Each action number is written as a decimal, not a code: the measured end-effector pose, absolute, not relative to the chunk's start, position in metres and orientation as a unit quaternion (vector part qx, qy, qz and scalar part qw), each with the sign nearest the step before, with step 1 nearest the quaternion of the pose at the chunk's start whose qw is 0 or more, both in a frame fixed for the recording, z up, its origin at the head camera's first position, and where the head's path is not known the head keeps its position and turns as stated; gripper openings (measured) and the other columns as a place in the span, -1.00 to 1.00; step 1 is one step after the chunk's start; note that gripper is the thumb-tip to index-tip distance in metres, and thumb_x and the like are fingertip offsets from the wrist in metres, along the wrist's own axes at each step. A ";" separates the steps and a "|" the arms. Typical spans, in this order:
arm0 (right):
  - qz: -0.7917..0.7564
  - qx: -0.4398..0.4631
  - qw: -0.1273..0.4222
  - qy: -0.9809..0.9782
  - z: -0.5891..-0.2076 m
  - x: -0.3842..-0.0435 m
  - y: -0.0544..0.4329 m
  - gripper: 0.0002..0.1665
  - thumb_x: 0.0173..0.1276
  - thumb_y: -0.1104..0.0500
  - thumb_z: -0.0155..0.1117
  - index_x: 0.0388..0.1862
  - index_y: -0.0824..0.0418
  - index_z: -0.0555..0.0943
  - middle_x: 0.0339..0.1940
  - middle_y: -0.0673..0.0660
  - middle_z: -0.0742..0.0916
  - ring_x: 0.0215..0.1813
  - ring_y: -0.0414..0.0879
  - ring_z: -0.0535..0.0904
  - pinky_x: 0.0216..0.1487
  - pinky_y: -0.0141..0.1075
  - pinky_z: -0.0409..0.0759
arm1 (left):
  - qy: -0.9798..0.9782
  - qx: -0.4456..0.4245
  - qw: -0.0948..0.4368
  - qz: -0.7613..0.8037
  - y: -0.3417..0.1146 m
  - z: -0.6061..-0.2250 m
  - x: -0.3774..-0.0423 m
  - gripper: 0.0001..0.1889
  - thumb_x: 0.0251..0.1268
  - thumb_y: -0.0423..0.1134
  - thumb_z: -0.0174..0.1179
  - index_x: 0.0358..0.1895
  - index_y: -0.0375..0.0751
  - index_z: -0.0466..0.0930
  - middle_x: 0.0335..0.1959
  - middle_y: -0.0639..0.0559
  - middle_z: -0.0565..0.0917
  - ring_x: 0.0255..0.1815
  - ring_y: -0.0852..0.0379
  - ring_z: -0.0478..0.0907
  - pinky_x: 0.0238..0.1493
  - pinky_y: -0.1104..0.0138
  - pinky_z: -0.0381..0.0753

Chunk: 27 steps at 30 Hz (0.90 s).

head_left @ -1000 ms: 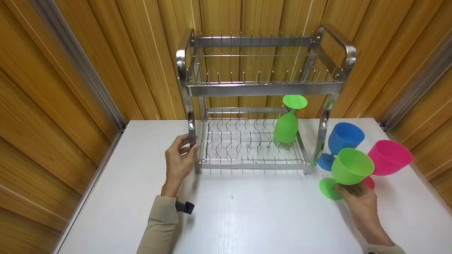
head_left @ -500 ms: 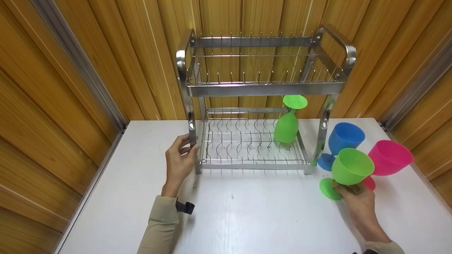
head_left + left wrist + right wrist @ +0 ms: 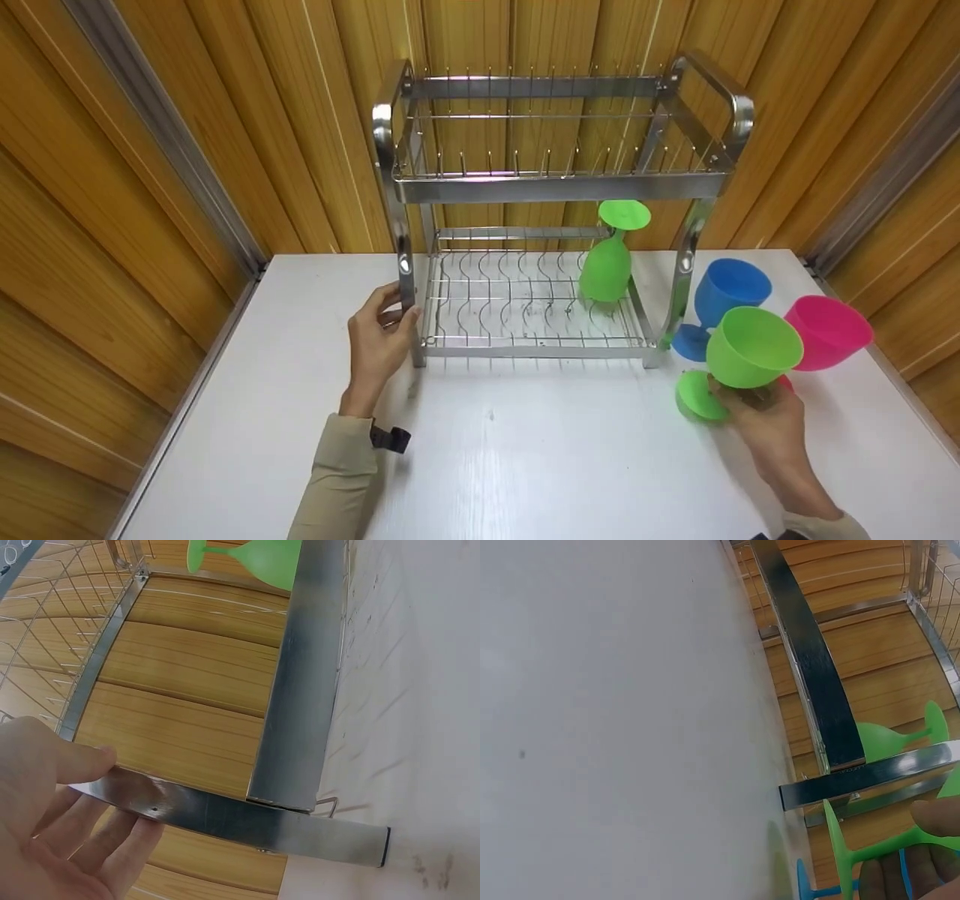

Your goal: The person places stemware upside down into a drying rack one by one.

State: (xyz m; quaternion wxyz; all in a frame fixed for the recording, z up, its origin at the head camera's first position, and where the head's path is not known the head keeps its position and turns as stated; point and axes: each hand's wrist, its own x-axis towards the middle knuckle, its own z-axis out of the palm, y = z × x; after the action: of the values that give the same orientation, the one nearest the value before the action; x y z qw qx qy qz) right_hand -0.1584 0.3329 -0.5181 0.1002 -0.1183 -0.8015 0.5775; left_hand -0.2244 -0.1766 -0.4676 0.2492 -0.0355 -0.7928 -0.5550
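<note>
My left hand (image 3: 379, 341) grips the front left post of a two-tier metal dish rack (image 3: 562, 189). In the left wrist view, thumb and fingers lie on either side of that post (image 3: 202, 806). At the right, my right hand (image 3: 772, 427) holds a light green plastic goblet (image 3: 754, 349) by its stem, cup up and slightly tilted. Its stem (image 3: 889, 844) crosses between thumb and fingers in the right wrist view. A second green goblet (image 3: 606, 271) stands upside down on the rack's lower tier, at the right.
A blue goblet (image 3: 729, 291) stands right of the rack, just behind the held one. A pink goblet (image 3: 831, 330) is beside it, its foot mostly hidden by my right hand. The white table (image 3: 525, 450) meets ribbed wood-look walls (image 3: 150, 187) at the back and sides.
My right hand has lifted the green goblet slightly; its foot has tipped up. My left hand stays on the post, and the other goblets have not moved.
</note>
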 end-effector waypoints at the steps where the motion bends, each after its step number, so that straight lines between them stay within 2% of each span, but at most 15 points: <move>1: 0.570 -0.108 0.103 -0.808 -0.516 -0.158 0.333 -0.38 0.45 0.14 0.51 0.41 0.02 0.48 0.07 -0.40 0.61 0.13 -0.50 0.53 0.14 -0.74 0.50 | -0.793 -0.036 0.250 -0.554 -0.177 -0.467 -0.224 -0.59 0.36 -0.45 0.42 0.25 -0.25 0.68 0.07 -0.23 0.81 -0.07 -0.17 0.84 0.00 0.24 0.85; 7: 0.527 -0.043 0.156 -0.834 -0.506 -0.152 0.332 -0.38 0.44 0.28 0.49 0.42 0.28 0.52 0.08 -0.42 0.67 0.14 -0.55 0.59 0.19 -0.73 0.51 | -0.799 -0.039 0.255 -0.543 -0.179 -0.465 -0.224 -0.57 0.33 -0.46 0.45 0.26 -0.28 0.68 0.08 -0.25 0.80 -0.07 -0.18 0.85 0.00 0.29 0.84; 10: 0.514 -0.019 0.185 -0.838 -0.500 -0.151 0.331 -0.40 0.38 0.38 0.49 0.39 0.33 0.57 0.07 -0.41 0.70 0.14 -0.54 0.61 0.18 -0.71 0.53 | -0.809 -0.041 0.258 -0.526 -0.180 -0.463 -0.223 -0.55 0.33 -0.44 0.45 0.28 -0.28 0.67 0.11 -0.23 0.79 -0.04 -0.16 0.84 0.03 0.27 0.84; 16: 0.484 0.033 0.238 -0.841 -0.482 -0.150 0.328 -0.30 0.27 0.55 0.47 0.41 0.31 0.60 0.12 -0.42 0.70 0.17 -0.59 0.61 0.16 -0.70 0.55 | -0.815 -0.052 0.291 -0.499 -0.180 -0.452 -0.219 -0.54 0.35 -0.42 0.44 0.30 -0.29 0.64 0.18 -0.22 0.76 0.08 -0.19 0.80 0.12 0.03 0.83; 21: 0.450 0.080 0.291 -0.841 -0.469 -0.150 0.322 -0.40 0.14 0.63 0.49 0.21 0.41 0.69 0.02 -0.44 0.72 0.05 -0.62 0.65 0.11 -0.71 0.57 | -0.813 -0.083 0.330 -0.472 -0.176 -0.440 -0.212 -0.56 0.34 -0.43 0.43 0.27 -0.32 0.66 0.17 -0.22 0.75 0.13 -0.25 0.76 0.11 -0.07 0.82; 23: 0.428 0.102 0.310 -0.843 -0.465 -0.150 0.319 -0.42 0.09 0.64 0.51 0.14 0.44 0.70 -0.02 -0.29 0.78 0.03 -0.65 0.64 0.11 -0.72 0.56 | -0.813 -0.095 0.339 -0.465 -0.172 -0.437 -0.209 -0.57 0.34 -0.44 0.42 0.26 -0.32 0.66 0.15 -0.22 0.75 0.14 -0.23 0.76 0.11 -0.08 0.81; 27: 0.389 0.136 0.327 -0.850 -0.457 -0.151 0.312 -0.40 0.05 0.65 0.54 0.13 0.47 0.69 -0.06 0.21 0.85 0.08 -0.65 0.62 0.17 -0.73 0.52 | -0.816 -0.111 0.331 -0.460 -0.162 -0.432 -0.203 -0.56 0.34 -0.44 0.43 0.27 -0.31 0.65 0.14 -0.20 0.75 0.12 -0.17 0.75 0.13 -0.06 0.79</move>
State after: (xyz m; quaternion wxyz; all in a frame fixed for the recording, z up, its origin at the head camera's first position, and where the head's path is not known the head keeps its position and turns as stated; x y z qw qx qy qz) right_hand -0.1514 0.3118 -0.4569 0.3273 0.1360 -0.8502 0.3892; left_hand -0.2027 -0.1621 -0.4324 0.3312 -0.1110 -0.8164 -0.4598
